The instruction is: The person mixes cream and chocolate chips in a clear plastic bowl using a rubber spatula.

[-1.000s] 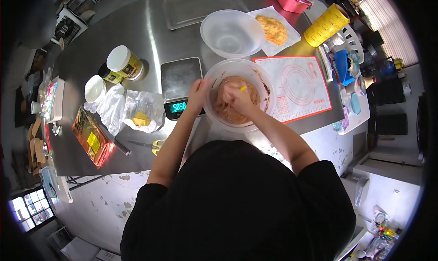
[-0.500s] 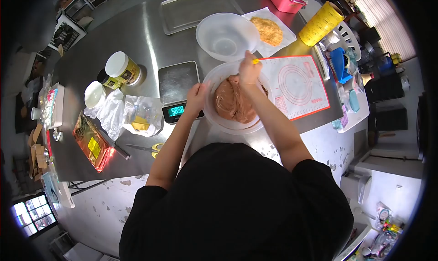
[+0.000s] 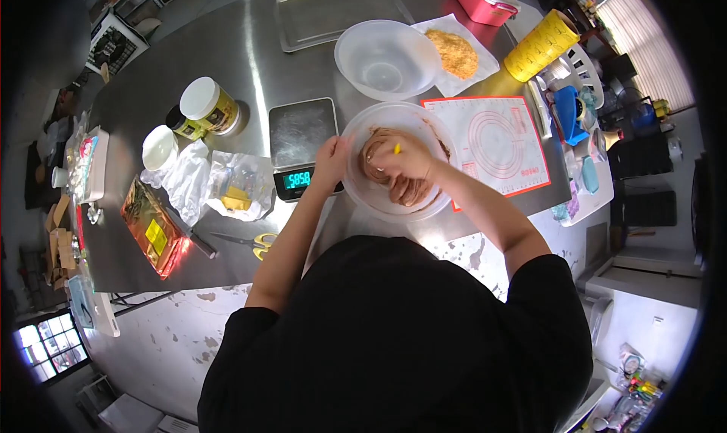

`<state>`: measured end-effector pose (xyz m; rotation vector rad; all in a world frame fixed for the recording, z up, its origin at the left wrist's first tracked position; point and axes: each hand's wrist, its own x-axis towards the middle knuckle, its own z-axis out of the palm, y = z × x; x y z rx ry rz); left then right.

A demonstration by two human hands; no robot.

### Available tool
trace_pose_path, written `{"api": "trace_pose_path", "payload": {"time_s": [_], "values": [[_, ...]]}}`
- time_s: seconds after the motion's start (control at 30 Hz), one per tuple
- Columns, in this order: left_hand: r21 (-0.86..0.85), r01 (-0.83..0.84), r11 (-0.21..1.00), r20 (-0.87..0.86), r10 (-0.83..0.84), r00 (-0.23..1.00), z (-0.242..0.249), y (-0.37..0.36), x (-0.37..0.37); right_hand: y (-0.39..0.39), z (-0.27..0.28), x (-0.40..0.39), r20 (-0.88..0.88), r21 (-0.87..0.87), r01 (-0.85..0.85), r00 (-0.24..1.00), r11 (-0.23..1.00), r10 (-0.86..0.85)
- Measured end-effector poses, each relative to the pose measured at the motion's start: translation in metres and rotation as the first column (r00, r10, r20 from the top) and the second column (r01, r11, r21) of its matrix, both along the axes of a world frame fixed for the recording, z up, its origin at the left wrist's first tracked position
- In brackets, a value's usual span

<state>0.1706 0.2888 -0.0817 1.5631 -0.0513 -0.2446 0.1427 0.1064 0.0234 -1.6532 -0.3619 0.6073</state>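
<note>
**On the rim of a mixing bowl (image 3: 371, 203) with the left hand (image 3: 330, 160), down at chocolate-brown batter (image 3: 409, 192) with the right hand (image 3: 403, 160)**

Gripping the bowl's left edge with curled fingers, probably to stop any sliding or turning on the steel table (image 3: 212, 47). Clenching a utensil (image 3: 397, 149) in the right fist, inside the bowl and low over the batter, presumably for leverage in something thick; showing only at its yellow end, so impossible to tell which kind. Set near the table's close edge, likely for reaching straight down into.

Just beside the left hand: a digital kitchen scale (image 3: 303, 134), lit, perhaps placed there for handy weighing. Beyond: a second plastic bowl (image 3: 382, 73) and golden crumbs (image 3: 452, 53) on white paper (image 3: 483, 63), seemingly to contain spills. To the right: a silicone pastry mat (image 3: 496, 149).
</note>
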Motion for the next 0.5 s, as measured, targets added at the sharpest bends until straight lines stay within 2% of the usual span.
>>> {"api": "trace_pose_path", "payload": {"time_s": [0.07, 0.1, 0.13, 0.17, 0.2, 0.27, 0.37, 0.4, 0.43, 0.47, 0.5], "values": [[0.005, 0.014, 1.0, 0.003, -0.014, 1.0, -0.001, -0.003, 0.0, -0.018, 0.005, 0.014, -0.032, 0.012, 0.244, 0.969, 0.97, -0.243], [0.017, -0.005, 1.0, -0.008, 0.005, 1.0, 0.002, -0.004, -0.002, -0.023, 0.004, 0.021, -0.033, 0.011, 0.245, 0.969, 0.97, -0.244], [0.03, -0.023, 0.999, -0.018, 0.023, 1.0, 0.004, -0.004, -0.003, -0.027, -0.001, 0.027, 0.014, 0.222, 0.462, 0.879, 0.858, -0.477], [0.03, -0.021, 0.999, -0.019, 0.021, 1.0, 0.007, -0.005, -0.004, -0.029, -0.005, 0.029, 0.008, 0.429, 0.615, 0.73, 0.662, -0.684], [0.07, -0.038, 0.997, -0.026, 0.04, 0.999, 0.01, -0.006, -0.003, -0.025, -0.015, 0.028, 0.009, 0.43, 0.617, 0.727, 0.66, -0.686], [0.107, -0.055, 0.993, -0.027, 0.058, 0.998, 0.012, -0.009, -0.003, -0.005, -0.039, 0.022, -0.247, 0.659, 0.724, 0.465, 0.205, -0.85], [0.068, -0.12, 0.99, 0.049, 0.117, 0.992, 0.004, -0.01, -0.002, 0.018, -0.039, -0.022, 0.0, 0.446, 0.685, 0.644, 0.576, -0.765], [0.043, -0.139, 0.989, 0.079, 0.135, 0.988, -0.002, -0.01, -0.002, 0.011, -0.039, -0.023, -0.001, 0.444, 0.685, 0.645, 0.578, -0.764], [0.018, -0.153, 0.988, 0.107, 0.151, 0.983, -0.008, -0.01, -0.004, -0.003, -0.041, -0.026, -0.168, 0.463, 0.494, 0.864, 0.736, -0.475], [0.019, -0.15, 0.988, 0.104, 0.147, 0.984, -0.013, -0.009, -0.005, -0.019, -0.041, -0.027, -0.309, 0.523, 0.267, 0.945, 0.809, -0.112], [0.076, -0.137, 0.988, 0.151, 0.124, 0.981, -0.018, -0.009, -0.004, -0.033, -0.035, -0.023, -0.507, 0.41, 0.37, 0.852, 0.834, -0.128]]}}
